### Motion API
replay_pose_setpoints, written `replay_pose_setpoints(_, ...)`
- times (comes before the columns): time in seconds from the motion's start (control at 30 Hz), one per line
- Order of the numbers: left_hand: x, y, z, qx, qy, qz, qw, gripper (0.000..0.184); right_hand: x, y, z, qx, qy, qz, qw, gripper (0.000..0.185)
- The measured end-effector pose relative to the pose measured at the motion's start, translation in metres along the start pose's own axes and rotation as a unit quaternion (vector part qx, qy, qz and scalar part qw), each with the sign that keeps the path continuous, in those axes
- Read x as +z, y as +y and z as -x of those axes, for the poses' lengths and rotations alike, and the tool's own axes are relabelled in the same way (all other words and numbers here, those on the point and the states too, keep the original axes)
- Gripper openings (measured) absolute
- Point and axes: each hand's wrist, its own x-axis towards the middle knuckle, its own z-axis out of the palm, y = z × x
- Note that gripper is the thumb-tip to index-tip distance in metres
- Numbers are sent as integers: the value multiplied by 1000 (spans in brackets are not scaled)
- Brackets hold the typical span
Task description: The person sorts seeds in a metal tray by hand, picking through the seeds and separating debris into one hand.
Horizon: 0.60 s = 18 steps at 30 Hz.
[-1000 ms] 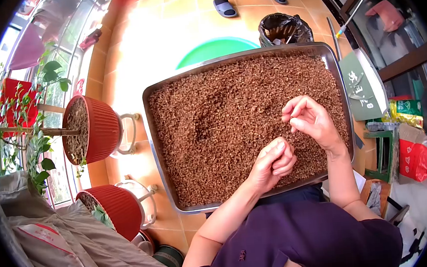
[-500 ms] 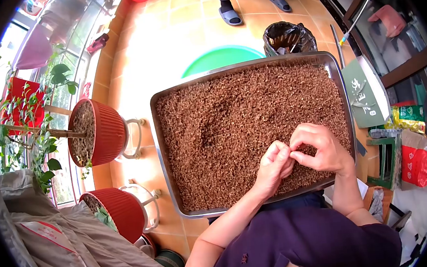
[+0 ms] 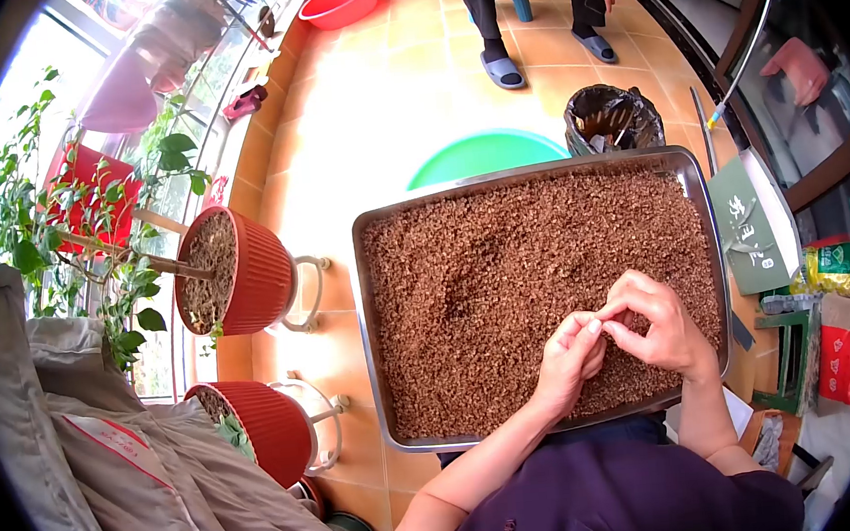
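Note:
Over the near right part of a metal tray (image 3: 370,340), my two hands meet fingertip to fingertip. A thick layer of small brown husk-like bits (image 3: 533,247) fills the tray, with a shallow hollow left of its middle. My left hand (image 3: 569,362) is closed, thumb pressed against the curled fingers. My right hand (image 3: 661,327) pinches thumb and forefinger together right at the left thumb. Whatever sits between the fingertips is too small to make out. The tray rests by my lap, tilted slightly in view.
Behind the tray are a green basin (image 3: 481,153) and a bin lined with a black bag (image 3: 615,119). Two red plant pots (image 3: 256,274) stand at left. A seated person (image 3: 501,65) in slippers is farther back. A green box (image 3: 749,225) lies at right.
The view has tilted up, so everything sits lower and farther right, and more of the seated person shows. My hands stay pinched together over the same part of the tray.

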Motion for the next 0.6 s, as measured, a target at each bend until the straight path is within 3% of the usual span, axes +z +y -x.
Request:
replay_pose_setpoints(0.37, 1, -11, 2, 74, 73, -134, 986, 14, 3, 2, 4, 79, -15, -64, 995, 12)
replay_pose_setpoints(0.5, -4, -13, 4, 89, 60, -147, 983, 13, 2, 8, 3, 45, -25, -64, 997, 12)
replay_pose_setpoints(0.6, 0, -11, 6, 86, 47, -117, 988, 13, 1, 13, 6, 81, -48, -109, 990, 13)
